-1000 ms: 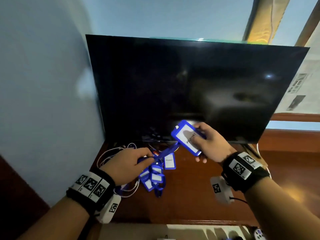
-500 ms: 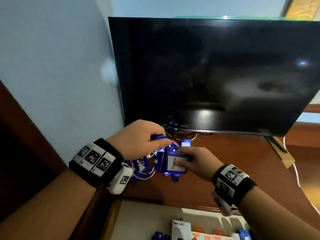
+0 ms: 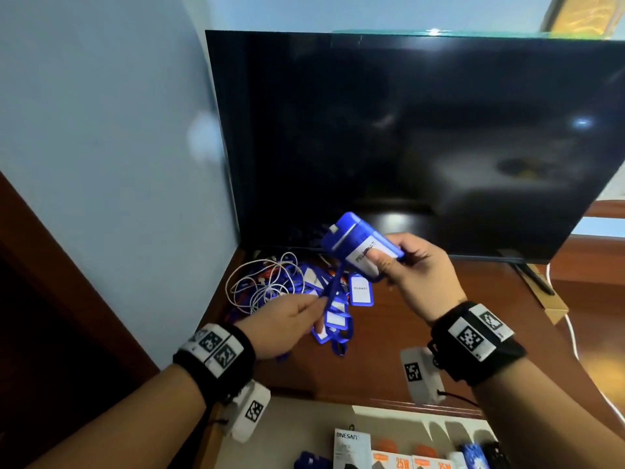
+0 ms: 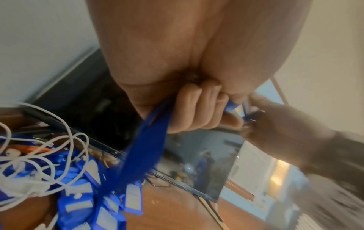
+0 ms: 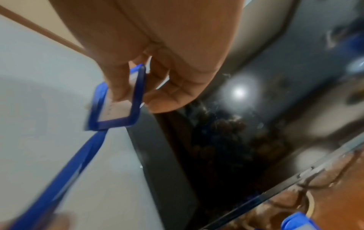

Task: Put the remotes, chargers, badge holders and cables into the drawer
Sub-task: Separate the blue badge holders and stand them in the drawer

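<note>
My right hand (image 3: 399,262) pinches a blue badge holder (image 3: 355,245) with a white card, lifted in front of the TV; the right wrist view shows the badge holder's blue frame (image 5: 118,105) under my thumb. Its blue lanyard (image 3: 333,286) runs down to my left hand (image 3: 304,313), which grips the strap; in the left wrist view the lanyard (image 4: 141,147) passes through curled fingers. Under both hands a pile of several blue badge holders (image 3: 360,289) and a tangle of white cables (image 3: 260,282) lies on the wooden top (image 3: 389,319).
A large dark TV (image 3: 422,140) stands at the back of the top, beside a pale blue wall (image 3: 101,147) on the left. Below the front edge an open drawer (image 3: 304,424) holds charger boxes (image 3: 351,448) and small blue items. A white cable (image 3: 571,336) runs at the right.
Both hands came down to the pile half a second ago. Now the right hand has lifted a badge holder up again and the left hand holds its lanyard lower down.
</note>
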A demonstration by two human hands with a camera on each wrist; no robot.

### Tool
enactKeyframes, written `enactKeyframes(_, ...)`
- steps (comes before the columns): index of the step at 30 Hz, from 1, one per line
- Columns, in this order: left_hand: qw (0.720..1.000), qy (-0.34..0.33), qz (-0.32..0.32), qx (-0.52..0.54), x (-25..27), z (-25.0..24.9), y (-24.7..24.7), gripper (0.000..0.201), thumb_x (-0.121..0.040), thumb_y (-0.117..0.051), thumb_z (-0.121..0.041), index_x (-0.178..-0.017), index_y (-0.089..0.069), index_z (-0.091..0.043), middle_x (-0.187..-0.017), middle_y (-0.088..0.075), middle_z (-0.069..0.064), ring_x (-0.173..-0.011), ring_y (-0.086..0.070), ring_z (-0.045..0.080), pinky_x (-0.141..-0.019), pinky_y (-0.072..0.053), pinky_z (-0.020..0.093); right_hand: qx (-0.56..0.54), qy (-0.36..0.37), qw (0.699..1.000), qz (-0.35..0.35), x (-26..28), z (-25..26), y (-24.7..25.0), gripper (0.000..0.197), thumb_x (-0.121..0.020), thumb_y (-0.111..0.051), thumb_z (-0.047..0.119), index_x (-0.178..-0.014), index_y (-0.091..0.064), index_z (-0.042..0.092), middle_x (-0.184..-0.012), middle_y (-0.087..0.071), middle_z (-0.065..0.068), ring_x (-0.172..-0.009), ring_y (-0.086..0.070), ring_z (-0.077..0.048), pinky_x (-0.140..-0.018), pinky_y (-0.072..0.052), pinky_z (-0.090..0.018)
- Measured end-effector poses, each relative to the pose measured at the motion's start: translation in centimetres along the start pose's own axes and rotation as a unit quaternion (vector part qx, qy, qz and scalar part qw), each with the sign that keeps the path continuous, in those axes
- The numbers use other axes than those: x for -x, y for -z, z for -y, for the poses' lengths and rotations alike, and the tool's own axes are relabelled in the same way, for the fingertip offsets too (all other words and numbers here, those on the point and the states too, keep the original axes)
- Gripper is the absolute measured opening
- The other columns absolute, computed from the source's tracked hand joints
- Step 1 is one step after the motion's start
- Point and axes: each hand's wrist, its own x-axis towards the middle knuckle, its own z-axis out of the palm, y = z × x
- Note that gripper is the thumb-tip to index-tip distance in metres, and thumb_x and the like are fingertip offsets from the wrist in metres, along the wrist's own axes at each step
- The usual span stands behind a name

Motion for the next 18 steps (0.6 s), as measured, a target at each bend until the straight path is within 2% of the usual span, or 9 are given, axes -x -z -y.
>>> enactKeyframes(2,0.999,-0.016,0.015,-0.034,1.0,-0.5,-1.0,0.042,-0.108,-0.042,-0.046,-0.078,-0.063,-0.025,-0.055,-0.052,-0.017,-0.051,-0.044,0.004,-0.059,-0.038,0.028,0.057,-0.015,0.998,-0.022,-0.6,-1.3,0.6,0.006,-0.092,-0.076,0.016,-0.095,-0.076,0.022,-0.069,-0.071,0.01,-0.059,-0.059,-0.005,-0.061,-0.049,-0.027)
enactKeyframes(4,0.995,-0.046,0.021,-0.086,1.9,-1.7,-1.0,0.039,-0.108,-0.042,-0.046,-0.083,-0.064,-0.028,-0.063,-0.057,-0.02,-0.06,-0.051,0.001,-0.067,-0.042,0.027,0.15,-0.021,0.988,0.013,-0.5,-2.4,0.8,0.005,-0.093,-0.074,0.025,-0.096,-0.076,0.027,-0.073,-0.072,0.013,-0.064,-0.063,-0.002,-0.064,-0.049,-0.024)
enactKeyframes(6,0.987,-0.076,0.007,-0.142,2.2,-3.3,0.0,0.038,-0.108,-0.043,-0.047,-0.085,-0.065,-0.027,-0.07,-0.061,-0.024,-0.069,-0.057,0.001,-0.073,-0.044,0.025,0.28,-0.025,0.955,0.095,0.4,-3.4,0.3,0.011,-0.092,-0.072,0.033,-0.102,-0.077,0.032,-0.085,-0.075,0.013,-0.076,-0.065,-0.004,-0.07,-0.049,-0.026)
enactKeyframes(8,0.975,-0.094,-0.018,-0.198,1.9,-4.7,1.6,0.038,-0.107,-0.046,-0.047,-0.083,-0.064,-0.024,-0.071,-0.064,-0.022,-0.069,-0.059,0.003,-0.07,-0.046,0.024,0.364,-0.037,0.909,0.198,1.8,-4.1,-0.8,0.018,-0.091,-0.071,0.039,-0.108,-0.076,0.034,-0.096,-0.075,0.008,-0.086,-0.066,-0.013,-0.078,-0.05,-0.03)
enactKeyframes(10,0.962,-0.109,-0.045,-0.247,1.2,-5.1,3.1,0.037,-0.104,-0.05,-0.05,-0.075,-0.058,-0.028,-0.066,-0.061,-0.009,-0.064,-0.057,0.008,-0.063,-0.044,0.03,0.329,-0.045,0.899,0.285,3.4,-4.6,-1.8,0.02,-0.09,-0.072,0.039,-0.109,-0.076,0.034,-0.095,-0.075,0.006,-0.086,-0.067,-0.014,-0.08,-0.053,-0.032)
enactKeyframes(11,0.961,-0.104,-0.051,-0.251,0.8,-5.0,3.8,0.037,-0.102,-0.053,-0.051,-0.072,-0.055,-0.03,-0.063,-0.059,-0.006,-0.061,-0.056,0.009,-0.061,-0.043,0.031,0.289,-0.04,0.903,0.315,4.1,-4.7,-2.1,0.019,-0.09,-0.074,0.035,-0.108,-0.077,0.034,-0.094,-0.076,0.007,-0.083,-0.067,-0.01,-0.079,-0.054,-0.029)
enactKeyframes(13,0.972,-0.065,-0.048,-0.222,-0.1,-3.9,4.7,0.035,-0.1,-0.056,-0.054,-0.074,-0.058,-0.031,-0.064,-0.06,-0.003,-0.059,-0.057,0.011,-0.06,-0.047,0.033,0.215,-0.025,0.917,0.335,5.1,-4.2,-2.4,0.017,-0.088,-0.079,0.025,-0.105,-0.079,0.028,-0.092,-0.076,0.009,-0.081,-0.066,-0.005,-0.075,-0.05,-0.017)
enactKeyframes(15,0.981,-0.024,-0.042,-0.187,-1.0,-1.9,4.9,0.033,-0.098,-0.059,-0.055,-0.077,-0.063,-0.03,-0.068,-0.064,-0.003,-0.061,-0.06,0.011,-0.064,-0.051,0.032,0.142,-0.024,0.943,0.301,5.6,-3.4,-2.3,0.013,-0.086,-0.081,0.02,-0.1,-0.081,0.023,-0.088,-0.077,0.01,-0.077,-0.066,-0.001,-0.073,-0.049,-0.015)
enactKeyframes(18,0.991,0.012,-0.012,-0.131,-0.8,0.9,3.3,0.028,-0.096,-0.062,-0.047,-0.084,-0.069,-0.023,-0.073,-0.068,0.0,-0.064,-0.06,0.01,-0.065,-0.052,0.035,0.009,-0.076,0.974,0.215,5.2,-2.4,-1.6,0.012,-0.085,-0.08,0.009,-0.095,-0.08,0.017,-0.075,-0.075,0.006,-0.061,-0.06,0.001,-0.06,-0.049,-0.017)
